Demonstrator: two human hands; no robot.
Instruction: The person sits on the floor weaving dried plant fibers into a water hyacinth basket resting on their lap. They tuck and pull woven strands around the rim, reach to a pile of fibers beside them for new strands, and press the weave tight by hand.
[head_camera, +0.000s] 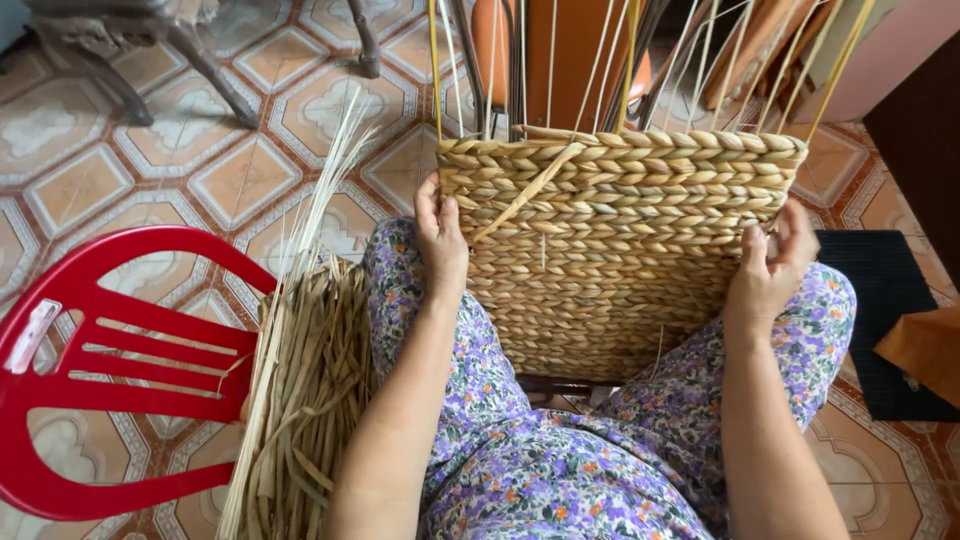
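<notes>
1. Chair first: a red plastic chair (110, 370) stands far to the left on the tiled floor (120, 170). No hand touches it.

2. Straw next: a bundle of dry straw strips (305, 400) leans by the chair, just beside the person's left leg. Its long way runs up and down in the picture. The left arm is the nearer one to it.

3. Left hand (440, 235): it grips the left edge of the woven basket (620, 230). The thumb lies on the front and the fingers curl behind, so it is closed on the basket's side.

4. Loose strand (530, 190): one flat straw piece slants across the front of the basket, from the top rim down toward the left hand. It lies just to the right of that hand and a bit above it. The left hand is much nearer to it than the right hand.

5. Basket: it stands between the knees, on the lap in the flowered trousers (560, 470). Thin upright sticks (600, 60) poke out of its top.

6. Right hand (770, 265): it holds the right edge of the basket, fingers bent around the side.

7. Mat last: a dark mat (890, 300) lies on the floor at the far right.
</notes>
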